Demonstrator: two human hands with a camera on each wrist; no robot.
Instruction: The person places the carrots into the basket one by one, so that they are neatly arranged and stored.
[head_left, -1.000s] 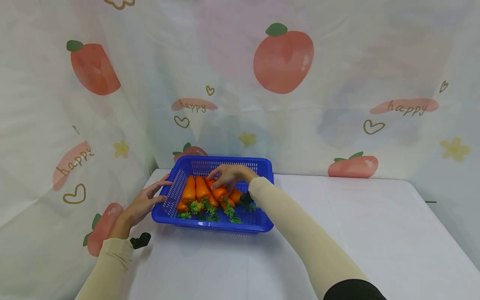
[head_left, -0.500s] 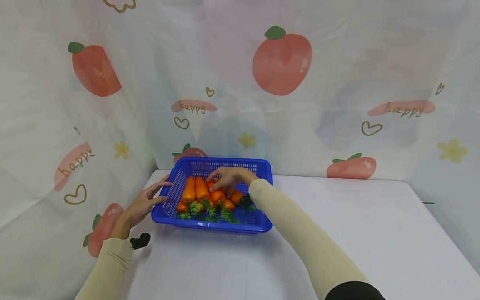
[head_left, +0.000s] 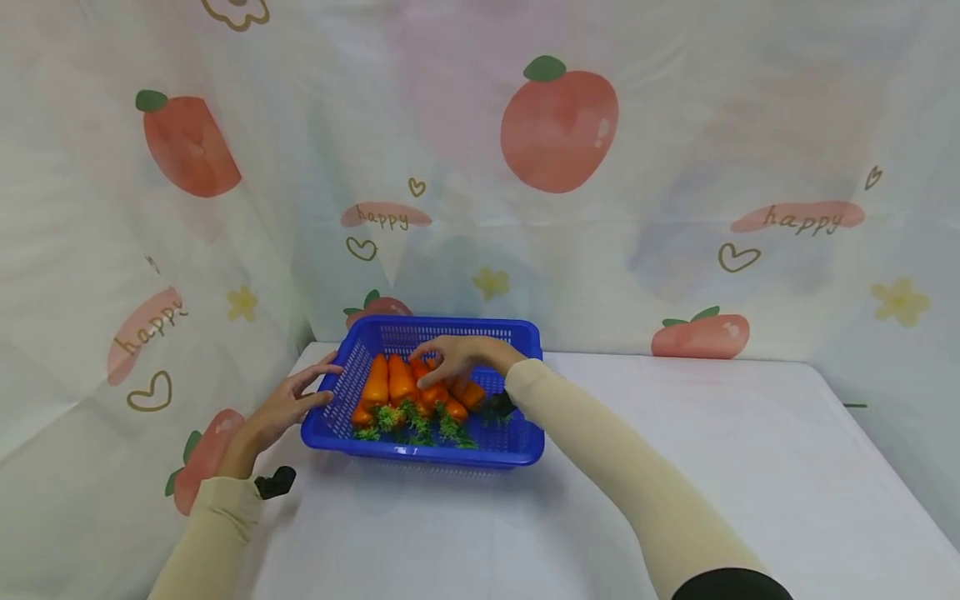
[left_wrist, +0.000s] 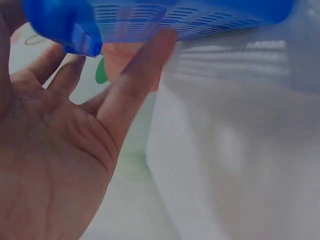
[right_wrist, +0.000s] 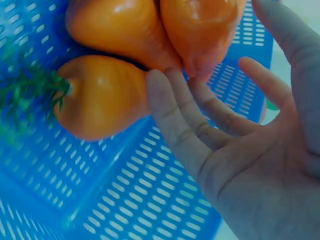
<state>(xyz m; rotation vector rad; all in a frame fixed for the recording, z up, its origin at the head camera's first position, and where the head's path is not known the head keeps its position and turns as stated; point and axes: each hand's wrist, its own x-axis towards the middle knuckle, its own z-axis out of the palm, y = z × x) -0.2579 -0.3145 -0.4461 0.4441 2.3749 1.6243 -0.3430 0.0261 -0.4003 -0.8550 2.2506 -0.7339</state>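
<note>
A blue perforated plastic basket [head_left: 420, 451] holds several orange carrots [head_left: 377, 385] with green leafy tops [head_left: 418, 425]. My left hand [head_left: 281, 412] rests at the basket's left rim, thumb and fingers spread and fairly straight. From the left wrist view, the thumb [left_wrist: 132, 90] reaches up against the basket's underside edge. My right hand [head_left: 467, 357] reaches down into the basket over the carrots. In the right wrist view its fingertips [right_wrist: 159, 82] touch the narrow ends of the carrots, the nearest carrot [right_wrist: 95, 100] lying on its side; the fingers are extended, not wrapped around any.
The basket stands near the back left of a white-covered table [head_left: 675, 467]. Fruit-printed cloth [head_left: 562, 250] rises close behind it and along the left side. Table surface extends in front and to the right.
Carrots under my right hand have shifted slightly, and their leafy tops lie differently. The right fingers have moved a little among them. My left hand stays at the rim.
</note>
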